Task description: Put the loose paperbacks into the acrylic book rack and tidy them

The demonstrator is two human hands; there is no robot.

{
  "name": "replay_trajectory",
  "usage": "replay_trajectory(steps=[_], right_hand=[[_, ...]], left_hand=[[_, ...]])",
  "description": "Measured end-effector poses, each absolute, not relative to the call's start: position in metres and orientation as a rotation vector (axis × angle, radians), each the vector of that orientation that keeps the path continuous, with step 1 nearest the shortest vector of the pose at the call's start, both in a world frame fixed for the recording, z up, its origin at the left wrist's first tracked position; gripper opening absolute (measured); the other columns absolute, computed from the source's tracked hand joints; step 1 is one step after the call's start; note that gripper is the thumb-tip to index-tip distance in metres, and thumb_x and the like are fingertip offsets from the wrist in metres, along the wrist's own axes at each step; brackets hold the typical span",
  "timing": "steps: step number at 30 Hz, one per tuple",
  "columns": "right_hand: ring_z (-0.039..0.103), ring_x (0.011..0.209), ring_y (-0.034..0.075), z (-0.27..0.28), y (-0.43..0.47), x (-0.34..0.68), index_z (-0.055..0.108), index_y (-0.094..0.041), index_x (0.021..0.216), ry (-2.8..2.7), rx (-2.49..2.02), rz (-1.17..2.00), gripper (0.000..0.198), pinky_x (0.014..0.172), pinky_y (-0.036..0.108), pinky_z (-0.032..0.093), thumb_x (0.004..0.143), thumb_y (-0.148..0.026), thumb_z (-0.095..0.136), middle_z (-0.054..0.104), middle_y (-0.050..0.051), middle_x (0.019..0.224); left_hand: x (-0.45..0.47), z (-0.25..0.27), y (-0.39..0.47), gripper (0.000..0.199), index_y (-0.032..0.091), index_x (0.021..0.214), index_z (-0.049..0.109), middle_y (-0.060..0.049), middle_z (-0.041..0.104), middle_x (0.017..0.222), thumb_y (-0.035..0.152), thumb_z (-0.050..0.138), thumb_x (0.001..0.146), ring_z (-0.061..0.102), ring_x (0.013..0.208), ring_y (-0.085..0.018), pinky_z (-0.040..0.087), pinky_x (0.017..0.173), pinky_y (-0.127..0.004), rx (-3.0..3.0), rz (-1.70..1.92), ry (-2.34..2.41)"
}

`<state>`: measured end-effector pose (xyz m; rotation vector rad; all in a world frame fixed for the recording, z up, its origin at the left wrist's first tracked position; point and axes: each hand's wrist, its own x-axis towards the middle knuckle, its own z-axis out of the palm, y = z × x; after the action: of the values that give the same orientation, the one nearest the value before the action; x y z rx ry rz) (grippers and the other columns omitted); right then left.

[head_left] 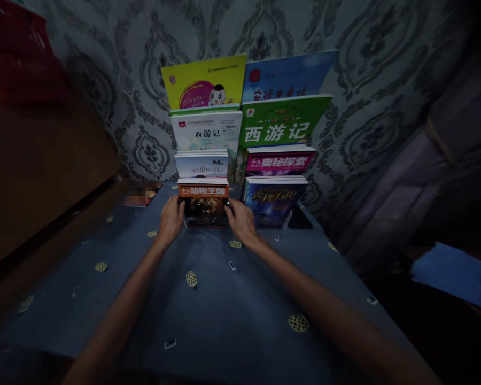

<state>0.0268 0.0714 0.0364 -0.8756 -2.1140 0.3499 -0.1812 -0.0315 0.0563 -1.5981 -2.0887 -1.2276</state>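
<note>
A book with an orange band and a lion on its dark cover [205, 207] stands upright at the front of the left row of books. My left hand [172, 216] grips its left edge, and my right hand [241, 218] grips its right edge, thumbs toward the cover. Behind it rise a pale book [202, 166], a white book [206, 131] and a yellow book [204, 80]. To the right, a dark blue book [272, 203] fronts a second row, with a magenta book [280, 160], a green book [284, 123] and a blue book [288, 77] behind.
A patterned blue cloth [208, 321] covers the table. A small dark printed item [148, 192] lies at the back left, and a black flat object [300, 218] sits beside the right row. Patterned wallpaper [144, 32] backs the table; a curtain [417, 160] hangs at right.
</note>
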Motion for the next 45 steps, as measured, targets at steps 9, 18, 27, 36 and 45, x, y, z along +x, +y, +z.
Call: replay_trajectory(steps=[9,18,27,36,45], right_hand=[[0.071,0.102,0.028,0.034,0.077,0.017,0.071,-0.016,0.119,-2.015,-0.89,0.4,0.039,0.091,0.04,0.054,0.093,-0.018,0.043,0.076,0.014,0.111],[0.072,0.097,0.028,0.025,0.08,0.012,0.073,-0.013,0.113,-1.909,-0.836,0.407,0.035,0.087,0.039,0.056,0.093,-0.019,0.046,0.077,0.015,0.105],[0.073,0.096,0.028,0.007,0.083,0.005,0.07,-0.013,0.114,-1.686,-0.741,0.534,0.033,0.089,0.042,0.057,0.092,-0.028,0.051,0.077,0.016,0.106],[0.071,0.097,0.026,0.007,0.082,0.002,0.07,-0.016,0.11,-1.669,-0.706,0.503,0.03,0.088,0.04,0.056,0.094,-0.025,0.047,0.076,0.014,0.106],[0.07,0.098,0.028,0.006,0.078,0.003,0.063,-0.014,0.122,-1.685,-0.794,0.521,0.036,0.088,0.043,0.055,0.095,-0.03,0.046,0.075,0.015,0.104]], left_hand=[[-0.176,0.052,-0.028,0.014,0.02,0.092,0.055,-0.008,0.062,0.091,0.022,0.042,0.096,0.061,0.09,-0.025,0.048,0.082,-0.037,-1.552,-1.15,-2.107],[-0.175,0.051,-0.026,0.014,0.019,0.097,0.054,-0.011,0.061,0.096,0.021,0.04,0.096,0.061,0.091,-0.027,0.048,0.082,-0.039,-1.523,-1.08,-2.144],[-0.173,0.042,-0.024,0.011,0.02,0.09,0.05,-0.006,0.057,0.089,0.019,0.043,0.098,0.058,0.084,-0.022,0.047,0.076,-0.034,-1.48,-1.185,-2.023],[-0.174,0.04,-0.022,0.014,0.022,0.086,0.047,-0.003,0.053,0.084,0.024,0.041,0.098,0.054,0.08,-0.02,0.045,0.073,-0.032,-1.497,-1.252,-1.963],[-0.172,0.037,-0.023,0.024,0.018,0.117,0.054,-0.008,0.061,0.097,0.022,0.042,0.096,0.059,0.089,-0.022,0.05,0.083,-0.036,-1.504,-1.334,-1.952]])
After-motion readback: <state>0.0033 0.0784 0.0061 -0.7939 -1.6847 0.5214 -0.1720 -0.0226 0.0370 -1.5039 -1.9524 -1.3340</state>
